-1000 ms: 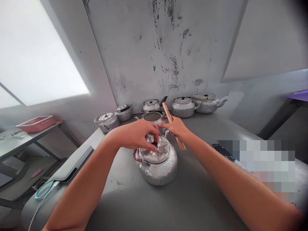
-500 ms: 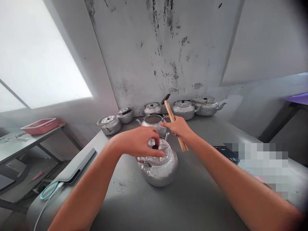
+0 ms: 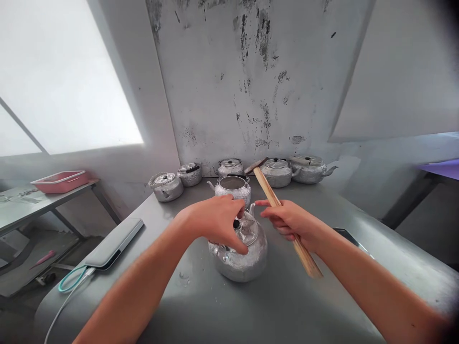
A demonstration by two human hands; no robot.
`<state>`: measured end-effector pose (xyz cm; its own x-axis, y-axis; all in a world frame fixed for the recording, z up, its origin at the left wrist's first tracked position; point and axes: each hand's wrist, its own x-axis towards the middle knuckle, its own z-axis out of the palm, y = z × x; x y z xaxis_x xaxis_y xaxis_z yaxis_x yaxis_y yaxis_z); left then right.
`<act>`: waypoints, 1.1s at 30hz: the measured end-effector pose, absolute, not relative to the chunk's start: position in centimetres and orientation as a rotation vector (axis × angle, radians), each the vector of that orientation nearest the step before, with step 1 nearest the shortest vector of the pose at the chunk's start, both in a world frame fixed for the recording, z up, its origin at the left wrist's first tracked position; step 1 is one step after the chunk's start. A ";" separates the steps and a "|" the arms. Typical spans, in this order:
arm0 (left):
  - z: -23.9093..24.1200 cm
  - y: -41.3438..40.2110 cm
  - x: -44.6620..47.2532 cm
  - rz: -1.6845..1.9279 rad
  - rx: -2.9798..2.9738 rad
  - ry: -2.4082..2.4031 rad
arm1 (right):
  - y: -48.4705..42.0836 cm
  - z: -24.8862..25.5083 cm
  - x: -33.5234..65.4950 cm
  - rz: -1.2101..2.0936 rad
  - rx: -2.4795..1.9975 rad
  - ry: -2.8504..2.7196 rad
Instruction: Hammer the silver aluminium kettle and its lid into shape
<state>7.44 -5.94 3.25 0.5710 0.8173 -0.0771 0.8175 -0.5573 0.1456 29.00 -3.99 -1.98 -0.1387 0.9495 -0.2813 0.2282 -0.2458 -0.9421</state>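
Note:
A silver kettle (image 3: 247,265) with a hammered surface stands on the grey table in front of me, its lid on and its spout pointing away. My left hand (image 3: 224,222) arches over the lid, thumb and fingers spread to either side of the black knob (image 3: 236,223). Whether the fingertips touch the lid I cannot tell. In my right hand (image 3: 292,220) is a hammer (image 3: 265,186), held by its wooden handle with the dark head pointing up and away. My right index finger stretches out toward the kettle's spout.
Behind it stands a lidless kettle (image 3: 233,187). Several lidded kettles (image 3: 276,173) line the wall. A grey power bank (image 3: 114,243) with a cable lies at left, a phone (image 3: 349,236) by my right forearm. A pink basket (image 3: 60,181) rests on a side table.
My right hand has moved right and toward me, bringing the hammer lower and tilting it more. My left hand stays over the kettle lid. The view has shifted slightly.

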 end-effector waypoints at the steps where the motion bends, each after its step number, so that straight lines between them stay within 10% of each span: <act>1: 3.3 -5.9 7.4 0.009 2.632 1.383 | -4.1 -2.4 29.0 1.475 -1.455 -1.345; 33: 6.6 -5.3 5.2 0.500 2.647 1.398 | -4.5 -4.4 29.7 1.840 -1.206 -1.320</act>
